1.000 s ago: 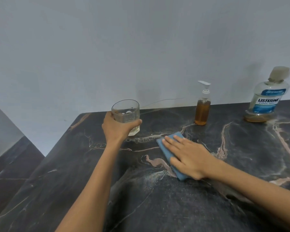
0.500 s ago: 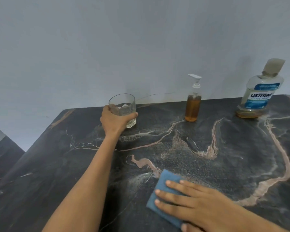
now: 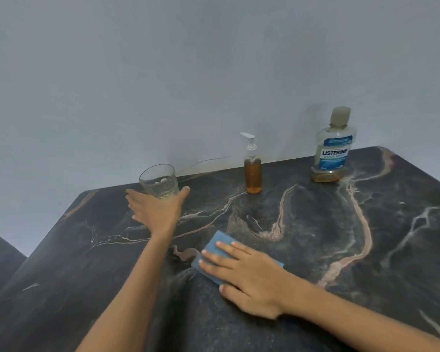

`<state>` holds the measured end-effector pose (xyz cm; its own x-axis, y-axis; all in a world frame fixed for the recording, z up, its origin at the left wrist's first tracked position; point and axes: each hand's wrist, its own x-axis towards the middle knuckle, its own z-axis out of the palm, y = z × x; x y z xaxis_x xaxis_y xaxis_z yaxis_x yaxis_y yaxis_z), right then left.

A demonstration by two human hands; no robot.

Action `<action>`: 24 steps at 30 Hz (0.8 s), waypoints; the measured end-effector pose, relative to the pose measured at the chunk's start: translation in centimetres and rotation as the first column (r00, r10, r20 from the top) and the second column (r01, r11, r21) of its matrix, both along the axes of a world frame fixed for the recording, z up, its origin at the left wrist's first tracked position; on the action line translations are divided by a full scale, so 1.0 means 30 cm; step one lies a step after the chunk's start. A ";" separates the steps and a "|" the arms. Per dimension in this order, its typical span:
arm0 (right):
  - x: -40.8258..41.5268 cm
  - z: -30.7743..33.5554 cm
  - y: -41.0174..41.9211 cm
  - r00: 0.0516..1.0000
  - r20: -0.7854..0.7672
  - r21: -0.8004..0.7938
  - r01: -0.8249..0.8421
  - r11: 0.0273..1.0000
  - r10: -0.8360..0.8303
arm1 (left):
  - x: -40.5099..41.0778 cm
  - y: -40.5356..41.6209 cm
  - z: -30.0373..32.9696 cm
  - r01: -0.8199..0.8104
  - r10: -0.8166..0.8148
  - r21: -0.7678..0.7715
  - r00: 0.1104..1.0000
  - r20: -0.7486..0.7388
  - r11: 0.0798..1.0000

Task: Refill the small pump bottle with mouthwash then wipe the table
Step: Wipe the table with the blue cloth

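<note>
A dark marble table (image 3: 315, 250) fills the lower frame. At upper right stands the mouthwash bottle (image 3: 333, 148), amber liquid low in it. The right hand (image 3: 249, 278) presses flat, fingers straight, on a blue cloth (image 3: 215, 246) at centre. The left hand (image 3: 155, 212), spread wide, cups a glass (image 3: 159, 181) at left. The small pump bottle (image 3: 252, 171) stands upper centre, filled amber.

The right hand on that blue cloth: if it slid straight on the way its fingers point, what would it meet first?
Probably the left forearm, which crosses ahead of the right hand's fingertips, though depth is unclear.
</note>
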<state>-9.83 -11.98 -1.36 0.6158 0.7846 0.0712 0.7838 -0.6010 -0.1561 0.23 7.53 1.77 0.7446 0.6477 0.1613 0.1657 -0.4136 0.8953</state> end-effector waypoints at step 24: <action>0.528 -0.003 -0.256 0.768 -0.009 -0.001 0.640 0.768 -0.640 | 0.215 -0.409 -0.047 0.552 -0.561 0.119 0.826 0.058 0.825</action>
